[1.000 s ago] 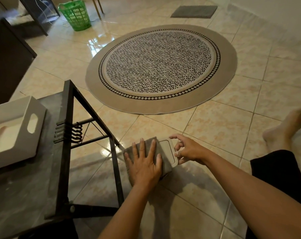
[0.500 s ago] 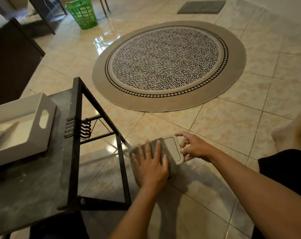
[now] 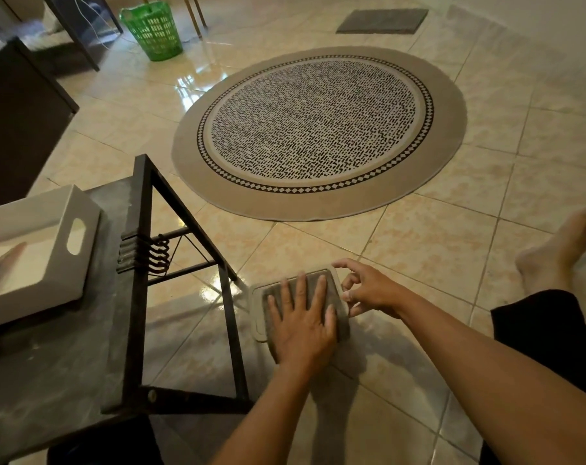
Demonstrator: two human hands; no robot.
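Observation:
A small beige tray [image 3: 257, 317] with rounded corners lies flat on the tiled floor. A grey cloth [image 3: 342, 325] covers most of it and reaches over its right edge. My left hand [image 3: 301, 325] lies flat on the cloth with fingers spread and presses it down. My right hand [image 3: 369, 290] is at the tray's right edge, thumb and curled fingers pinching the rim, index finger arched over the far right corner.
A black metal frame [image 3: 140, 263] and dark tabletop [image 3: 50, 380] stand close at the left, bearing a white box [image 3: 83, 250] with a cut-out handle. A round patterned rug [image 3: 318, 129] lies ahead; a green basket [image 3: 154, 31] and grey mat [image 3: 382, 20] are beyond. A bare foot [image 3: 553, 253] is at right.
My left hand has slid the cloth rightward across the tray; the tray's left rim now shows and its right part is covered. My right hand stays at the right edge.

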